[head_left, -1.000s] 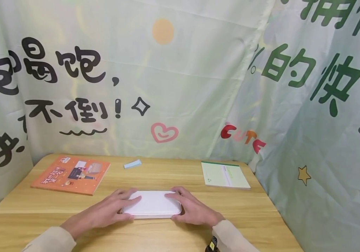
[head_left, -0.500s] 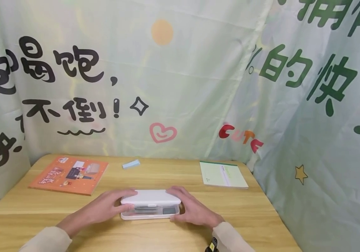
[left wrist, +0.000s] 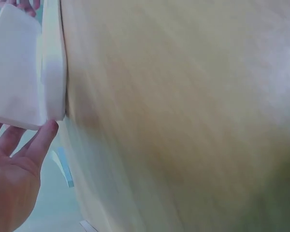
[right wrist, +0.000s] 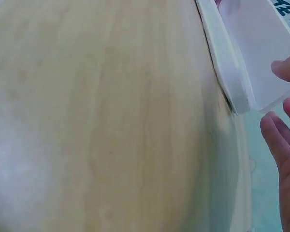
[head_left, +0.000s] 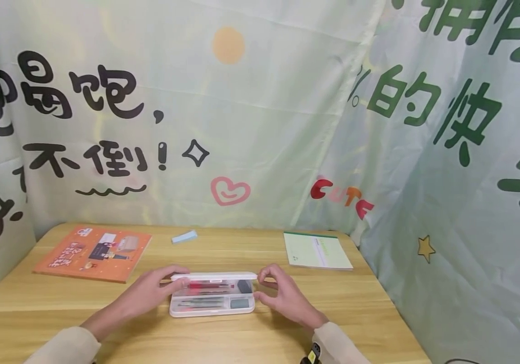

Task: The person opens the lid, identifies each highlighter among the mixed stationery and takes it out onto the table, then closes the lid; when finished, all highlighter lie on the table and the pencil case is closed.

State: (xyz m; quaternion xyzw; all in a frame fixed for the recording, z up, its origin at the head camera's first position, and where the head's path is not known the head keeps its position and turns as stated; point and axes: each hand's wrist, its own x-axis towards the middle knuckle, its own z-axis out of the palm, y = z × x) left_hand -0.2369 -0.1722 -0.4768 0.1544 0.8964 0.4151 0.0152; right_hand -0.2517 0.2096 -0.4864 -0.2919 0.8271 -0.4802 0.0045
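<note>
In the head view a white pencil case (head_left: 212, 306) lies on the table with its lid (head_left: 214, 276) raised. Red pens (head_left: 210, 286), several slim pencils or pens (head_left: 203, 303) and a dark grey block (head_left: 239, 303) show inside. My left hand (head_left: 153, 289) grips the case's left end, its fingers at the lid and its thumb over the front of it. At the right end, my right hand (head_left: 287, 298) has its curled index finger at the lid's corner and its thumb by the side. Both wrist views show the lid from close by, with fingertips at its ends.
An orange book (head_left: 93, 254) lies at the back left of the wooden table (head_left: 187, 344). Behind the case is a small light-blue strip (head_left: 184, 236). A pale green notebook (head_left: 316, 250) sits at the back right. Printed curtains (head_left: 260, 126) enclose the table's rear and sides.
The pencil case's lid has swung up and back, from fully closed to raised, baring the pens inside. The right hand's fingers have shifted from the case's top to the lid's right corner.
</note>
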